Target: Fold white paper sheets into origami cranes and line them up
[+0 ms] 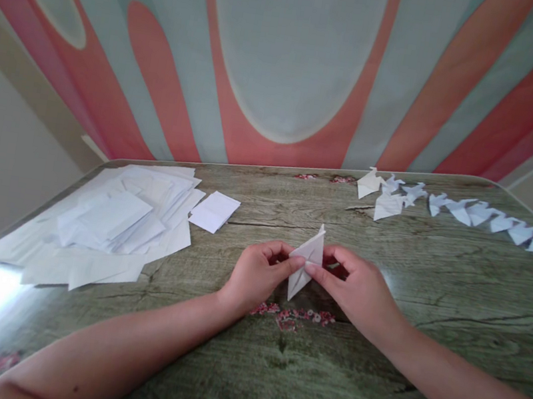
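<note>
Person's left hand and right hand both pinch a folded paper (pointed at both ends); small figures far right, sheets heaped left.

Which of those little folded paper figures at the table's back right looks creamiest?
The leftmost figure: it has a cream tint, while the other figures look whiter or bluish.

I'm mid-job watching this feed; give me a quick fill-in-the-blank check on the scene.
The folded piece held by the left hand and right hand is made of ____.
The large pile of sheets lies to the hands' ____.
The small folded figures lie toward the table's far ____ corner.

Missing words: paper; left; right.
</note>
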Motion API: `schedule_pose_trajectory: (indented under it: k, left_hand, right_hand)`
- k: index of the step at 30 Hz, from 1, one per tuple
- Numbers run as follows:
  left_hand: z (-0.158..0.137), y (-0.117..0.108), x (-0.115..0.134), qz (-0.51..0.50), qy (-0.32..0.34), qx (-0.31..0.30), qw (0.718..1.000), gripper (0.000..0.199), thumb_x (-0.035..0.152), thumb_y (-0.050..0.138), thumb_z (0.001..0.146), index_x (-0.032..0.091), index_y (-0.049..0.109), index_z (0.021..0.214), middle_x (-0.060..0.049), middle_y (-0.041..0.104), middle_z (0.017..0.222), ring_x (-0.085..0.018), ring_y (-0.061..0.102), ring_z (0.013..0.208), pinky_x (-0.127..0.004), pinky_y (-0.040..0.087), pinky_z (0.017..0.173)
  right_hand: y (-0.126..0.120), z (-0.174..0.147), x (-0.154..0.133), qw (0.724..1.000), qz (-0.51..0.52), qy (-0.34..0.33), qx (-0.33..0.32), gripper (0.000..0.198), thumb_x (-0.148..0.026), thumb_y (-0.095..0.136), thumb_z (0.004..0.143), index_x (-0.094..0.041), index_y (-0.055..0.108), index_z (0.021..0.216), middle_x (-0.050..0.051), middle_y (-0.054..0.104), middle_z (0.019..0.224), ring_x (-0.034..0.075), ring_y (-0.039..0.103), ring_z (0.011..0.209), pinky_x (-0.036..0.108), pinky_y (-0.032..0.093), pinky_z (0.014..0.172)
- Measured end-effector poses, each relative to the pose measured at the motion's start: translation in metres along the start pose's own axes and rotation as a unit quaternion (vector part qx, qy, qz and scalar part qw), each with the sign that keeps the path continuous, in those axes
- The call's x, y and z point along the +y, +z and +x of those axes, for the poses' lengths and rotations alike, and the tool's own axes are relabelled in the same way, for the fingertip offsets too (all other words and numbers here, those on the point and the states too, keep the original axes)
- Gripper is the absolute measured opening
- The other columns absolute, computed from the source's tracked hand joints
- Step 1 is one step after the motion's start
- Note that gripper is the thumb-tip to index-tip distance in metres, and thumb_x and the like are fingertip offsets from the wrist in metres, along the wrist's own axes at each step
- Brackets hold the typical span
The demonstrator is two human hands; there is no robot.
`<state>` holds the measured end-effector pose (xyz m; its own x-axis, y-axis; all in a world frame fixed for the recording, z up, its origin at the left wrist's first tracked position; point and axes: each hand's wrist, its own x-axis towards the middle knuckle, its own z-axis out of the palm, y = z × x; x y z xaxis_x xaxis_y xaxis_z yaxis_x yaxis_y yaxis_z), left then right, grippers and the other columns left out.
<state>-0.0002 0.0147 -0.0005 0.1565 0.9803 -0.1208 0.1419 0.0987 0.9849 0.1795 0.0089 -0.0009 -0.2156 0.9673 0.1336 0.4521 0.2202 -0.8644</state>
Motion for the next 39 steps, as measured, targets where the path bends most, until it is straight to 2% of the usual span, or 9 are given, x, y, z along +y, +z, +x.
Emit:
schedule_pose_trajectory:
  k: [4,10,14,18,23,26,29,33,39]
  left_hand:
    - [-0.001,-0.001,0.001,0.024,0.008,0.007,1.000,0.023,0.037,0.069,0.078,0.014,0.068,0.077,-0.002,0.066,0.070,-0.012,0.055,0.060,-0.022,0.042,0.058]
    - [-0.001,0.000,-0.001,0.024,0.012,-0.003,1.000,0.021,0.034,0.069,0.077,0.013,0.068,0.079,-0.003,0.067,0.073,-0.013,0.056,0.063,-0.024,0.044,0.061]
    - [-0.001,0.000,0.000,0.011,0.003,-0.008,1.000,0.019,0.033,0.071,0.075,0.014,0.068,0.078,-0.003,0.067,0.073,-0.013,0.057,0.063,-0.024,0.044,0.062]
    - [-0.001,0.001,0.002,-0.008,-0.009,-0.016,1.000,0.019,0.032,0.073,0.072,0.014,0.069,0.078,-0.002,0.065,0.068,-0.012,0.056,0.060,-0.023,0.043,0.060]
    - [-0.001,0.002,0.001,-0.015,-0.003,0.022,1.000,0.019,0.032,0.073,0.072,0.014,0.067,0.072,-0.001,0.064,0.067,-0.011,0.054,0.058,-0.022,0.041,0.058]
    - [-0.001,0.001,0.000,-0.032,0.004,0.038,0.999,0.019,0.031,0.074,0.072,0.014,0.065,0.070,0.000,0.062,0.064,-0.010,0.052,0.057,-0.022,0.040,0.057]
    - [0.000,0.000,0.001,-0.048,-0.001,0.002,0.999,0.021,0.033,0.074,0.073,0.014,0.068,0.079,-0.001,0.065,0.070,-0.011,0.054,0.061,-0.022,0.043,0.059]
    - [0.000,-0.001,0.003,-0.032,-0.020,-0.045,0.998,0.026,0.037,0.071,0.075,0.013,0.072,0.085,-0.003,0.067,0.075,-0.011,0.054,0.062,-0.022,0.043,0.058]
    - [0.001,-0.003,0.001,-0.071,-0.045,-0.024,0.996,0.026,0.037,0.074,0.073,0.012,0.073,0.080,-0.004,0.069,0.075,-0.011,0.056,0.061,-0.022,0.044,0.058]
  right_hand:
    - [-0.001,0.000,-0.004,0.998,-0.005,0.046,-0.041,0.021,-0.040,0.059,0.086,-0.021,0.069,0.084,-0.001,0.069,0.077,0.016,0.061,0.070,0.027,0.043,0.063]
    - [-0.005,0.002,-0.001,0.993,0.074,0.053,-0.079,0.030,-0.047,0.056,0.087,-0.020,0.070,0.086,-0.001,0.070,0.079,0.016,0.061,0.072,0.025,0.043,0.064]
    - [-0.005,0.003,0.005,0.989,0.099,0.073,-0.081,0.032,-0.047,0.058,0.086,-0.019,0.071,0.089,0.002,0.072,0.081,0.018,0.063,0.073,0.027,0.045,0.065]
    - [-0.003,0.004,0.006,0.991,0.076,0.085,-0.071,0.027,-0.044,0.061,0.083,-0.019,0.072,0.084,0.001,0.072,0.078,0.018,0.063,0.071,0.027,0.044,0.065]
    - [-0.003,0.003,0.004,0.989,0.106,0.070,-0.075,0.032,-0.047,0.056,0.086,-0.019,0.071,0.092,0.002,0.070,0.078,0.015,0.060,0.065,0.025,0.042,0.057]
    - [-0.003,0.003,0.002,0.989,0.098,0.071,-0.083,0.032,-0.047,0.055,0.087,-0.018,0.069,0.085,0.000,0.067,0.072,0.013,0.056,0.060,0.024,0.039,0.053]
    - [-0.004,0.003,0.000,0.994,0.052,0.062,-0.070,0.030,-0.044,0.055,0.088,-0.020,0.068,0.077,-0.001,0.066,0.070,0.014,0.057,0.063,0.025,0.040,0.058]
    - [-0.003,0.001,0.000,0.999,-0.010,0.013,-0.048,0.024,-0.037,0.052,0.091,-0.021,0.067,0.081,-0.001,0.068,0.075,0.016,0.060,0.069,0.026,0.040,0.063]
    - [0.000,-0.002,0.001,1.000,-0.001,-0.012,-0.015,0.023,-0.037,0.047,0.093,-0.022,0.062,0.085,-0.001,0.066,0.073,0.016,0.059,0.067,0.026,0.042,0.061]
